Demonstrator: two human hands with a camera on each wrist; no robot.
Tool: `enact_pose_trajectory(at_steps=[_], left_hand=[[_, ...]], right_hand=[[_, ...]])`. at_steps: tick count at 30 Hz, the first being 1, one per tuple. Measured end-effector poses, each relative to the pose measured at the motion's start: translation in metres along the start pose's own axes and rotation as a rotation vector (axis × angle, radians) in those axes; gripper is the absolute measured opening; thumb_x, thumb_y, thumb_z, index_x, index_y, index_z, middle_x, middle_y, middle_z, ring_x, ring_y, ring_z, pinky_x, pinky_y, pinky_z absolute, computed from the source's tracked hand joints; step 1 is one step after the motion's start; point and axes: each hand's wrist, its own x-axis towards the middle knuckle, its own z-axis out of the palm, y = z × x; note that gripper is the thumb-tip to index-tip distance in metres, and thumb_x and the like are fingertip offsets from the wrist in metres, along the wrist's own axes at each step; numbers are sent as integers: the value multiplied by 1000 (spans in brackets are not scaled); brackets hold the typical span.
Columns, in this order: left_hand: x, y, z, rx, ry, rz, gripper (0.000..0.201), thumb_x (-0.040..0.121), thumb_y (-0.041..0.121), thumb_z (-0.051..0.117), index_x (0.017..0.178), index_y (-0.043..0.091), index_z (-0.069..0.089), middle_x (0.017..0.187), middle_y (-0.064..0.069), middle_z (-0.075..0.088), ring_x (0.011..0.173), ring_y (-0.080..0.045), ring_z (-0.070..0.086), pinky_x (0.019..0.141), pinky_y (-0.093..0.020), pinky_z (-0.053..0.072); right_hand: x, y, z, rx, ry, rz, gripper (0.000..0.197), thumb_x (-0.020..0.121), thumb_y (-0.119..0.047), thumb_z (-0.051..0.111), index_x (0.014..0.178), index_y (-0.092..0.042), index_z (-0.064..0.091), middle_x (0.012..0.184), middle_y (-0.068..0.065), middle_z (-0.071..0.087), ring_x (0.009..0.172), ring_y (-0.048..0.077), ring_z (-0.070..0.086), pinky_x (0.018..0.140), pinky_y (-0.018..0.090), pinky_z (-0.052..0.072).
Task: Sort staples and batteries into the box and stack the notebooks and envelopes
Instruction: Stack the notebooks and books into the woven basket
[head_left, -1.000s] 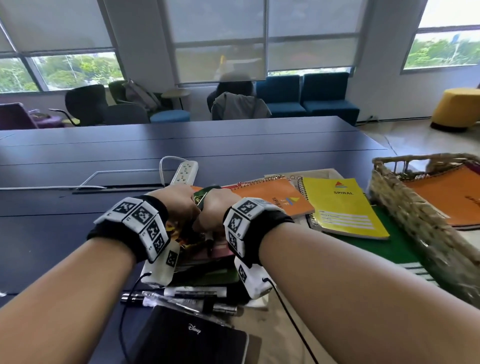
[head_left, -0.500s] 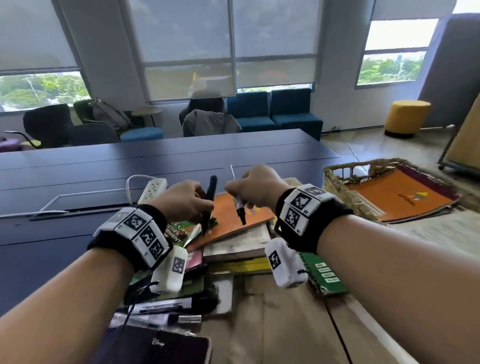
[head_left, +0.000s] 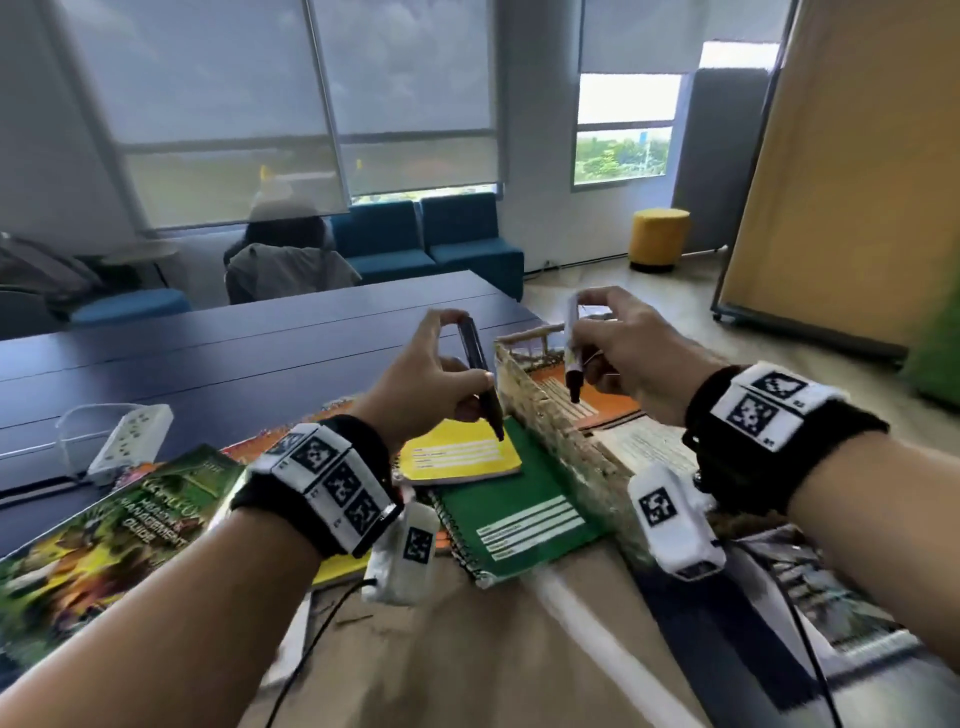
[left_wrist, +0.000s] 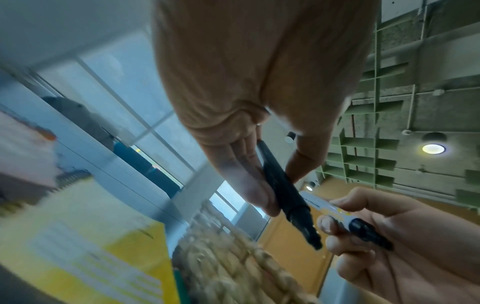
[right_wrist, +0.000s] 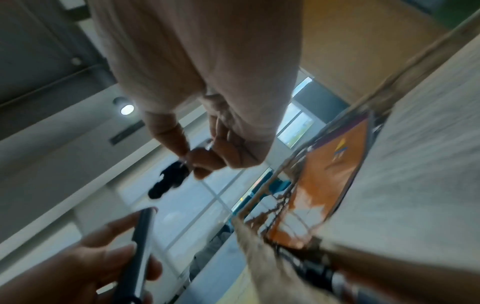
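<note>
My left hand (head_left: 457, 364) grips a black marker (head_left: 480, 379) upright, its tip over the yellow notebook (head_left: 462, 457). My right hand (head_left: 592, 343) pinches a white marker with a black tip (head_left: 571, 353) above the woven basket (head_left: 545, 415), where an orange notebook (head_left: 613, 405) lies. A green spiral notebook (head_left: 519, 514) sits under the yellow one, against the basket wall. In the left wrist view the black marker (left_wrist: 283, 185) lies between thumb and fingers, with the white marker (left_wrist: 337, 209) beside it. The right wrist view shows the orange notebook (right_wrist: 324, 185). No staples, batteries or envelopes show.
A green guide book (head_left: 104, 530) tops a pile at the left. A white power strip (head_left: 130, 436) with its cord lies on the dark table (head_left: 234, 364). A printed magazine (head_left: 821, 597) lies at the right. Chairs, blue sofas and a yellow stool stand beyond.
Both hands rose from the pile, each holding a marker, and moved right toward the basket. The hands have spread apart and the view has swung right.
</note>
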Motion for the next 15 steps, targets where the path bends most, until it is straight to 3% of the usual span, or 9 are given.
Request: enact_pose_trajectory(at_steps=[3, 7, 12, 15], left_hand=[[9, 9, 24, -15, -29, -8, 52, 94, -1, 67, 134, 19, 40, 87, -20, 71, 64, -21, 70, 63, -34, 63], [21, 21, 43, -47, -32, -30, 47, 95, -1, 66, 132, 12, 40, 84, -19, 67, 53, -15, 68, 51, -25, 58], [40, 24, 56, 7, -23, -71, 45, 95, 5, 69, 130, 10, 41, 91, -22, 72, 58, -19, 70, 61, -34, 62], [49, 23, 63, 62, -3, -85, 44, 95, 6, 70, 129, 10, 41, 93, -26, 72, 59, -21, 69, 61, -34, 62]], right_hand=[[-3, -3, -26, -27, -47, 86, 38, 94, -1, 56, 128, -19, 55, 70, 8, 58, 48, 15, 45, 48, 28, 30], [-6, -7, -47, -336, -182, 120, 44, 93, -2, 62, 131, -21, 51, 75, 10, 66, 52, 16, 54, 45, 25, 36], [-6, -1, -45, -652, -376, 153, 56, 91, -3, 67, 137, -28, 45, 88, 15, 71, 63, 20, 59, 46, 24, 40], [-6, 3, -38, -828, -531, 197, 57, 94, -9, 69, 142, -27, 44, 91, 12, 75, 68, 20, 66, 53, 26, 49]])
